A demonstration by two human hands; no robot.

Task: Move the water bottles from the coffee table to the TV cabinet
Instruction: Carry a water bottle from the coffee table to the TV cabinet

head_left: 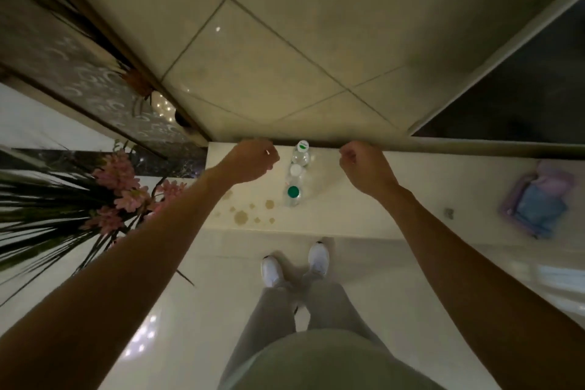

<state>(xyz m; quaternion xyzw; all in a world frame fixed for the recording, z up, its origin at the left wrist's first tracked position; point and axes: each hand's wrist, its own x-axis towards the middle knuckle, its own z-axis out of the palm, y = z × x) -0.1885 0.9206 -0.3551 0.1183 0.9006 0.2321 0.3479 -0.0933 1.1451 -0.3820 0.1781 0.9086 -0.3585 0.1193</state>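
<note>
Head view, bottles [296, 172] overlapping, blurred pouch [535, 199]

- The scene is dim, with a yellowish-green cast over the wall tiles [285, 41].
- Small bright specks of glare sit on the glossy floor [142, 336], and one on the wall.
- The forearms read dark and underlit; the cabinet [427, 199] top is the palest, best-lit surface.
- Soft shadows fall around the shoes [297, 263] and beside the bottles [296, 174].
- Wide-angle distortion bends straight lines and stretches the arms toward the lower corners.
- The pouch [538, 203] at right is smeared with blur; the plant [79, 193] at left is soft too.
- The dark panel [522, 89] at upper right holds almost no detail.
</note>
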